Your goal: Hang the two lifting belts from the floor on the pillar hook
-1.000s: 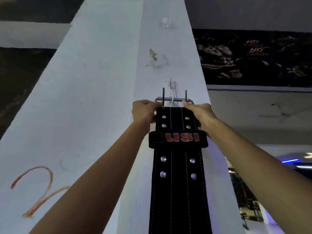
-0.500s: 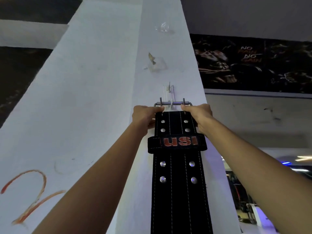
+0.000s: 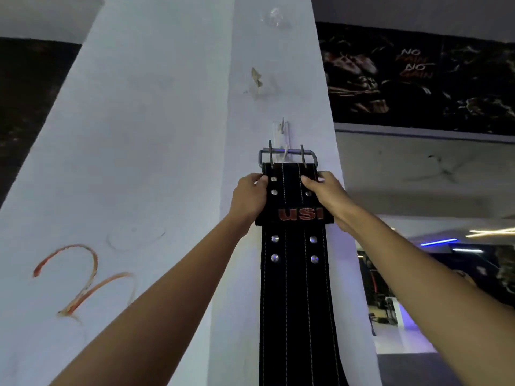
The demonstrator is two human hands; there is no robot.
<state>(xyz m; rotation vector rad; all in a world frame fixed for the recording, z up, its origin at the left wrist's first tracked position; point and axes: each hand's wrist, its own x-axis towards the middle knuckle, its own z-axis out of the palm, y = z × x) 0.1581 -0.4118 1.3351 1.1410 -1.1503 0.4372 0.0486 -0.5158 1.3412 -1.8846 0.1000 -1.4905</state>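
Note:
A black lifting belt (image 3: 295,288) with white stitching, silver rivets and a red "USI" loop hangs down the white pillar (image 3: 156,135). Its metal buckle (image 3: 288,156) at the top rests over the small white pillar hook (image 3: 282,135). My left hand (image 3: 250,197) pinches the belt's left edge just under the buckle. My right hand (image 3: 324,195) grips the right edge at the same height. A second belt is not in view.
Peeled adhesive marks (image 3: 257,82) and a clear stick-on hook (image 3: 274,18) sit higher on the pillar. A red painted mark (image 3: 80,277) is on the pillar's left face. A dark "No pain no gain" poster (image 3: 418,76) covers the wall at right.
Both hands have slid down from the buckle to the belt edges just below it. The buckle now stands uncovered on the hook.

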